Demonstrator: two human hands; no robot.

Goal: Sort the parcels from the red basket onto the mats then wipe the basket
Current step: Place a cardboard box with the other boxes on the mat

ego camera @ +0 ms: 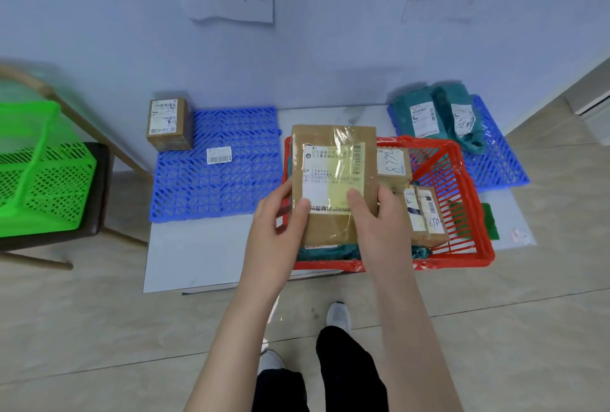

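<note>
Floor by the wall: one brown box point(168, 124) on the 10 o'clock mat point(214, 187), teal bags point(439, 114) on the 2 o'clock mat point(495, 164). Both the left hand point(280, 213) and right hand point(379, 213) grip a flat parcel point(333, 180) above the red basket point(462, 256); several more sit inside, wiping's undone.

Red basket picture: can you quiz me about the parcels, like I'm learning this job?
1. True or false: the left hand and the right hand both hold the flat brown cardboard parcel.
2. What lies on the right-hand blue plastic mat? A: teal plastic-bag parcels; B: brown boxes; C: shoes.
3. What colour is the plastic basket on the chair at the left?
Key: 1 true; 2 A; 3 green.
</note>
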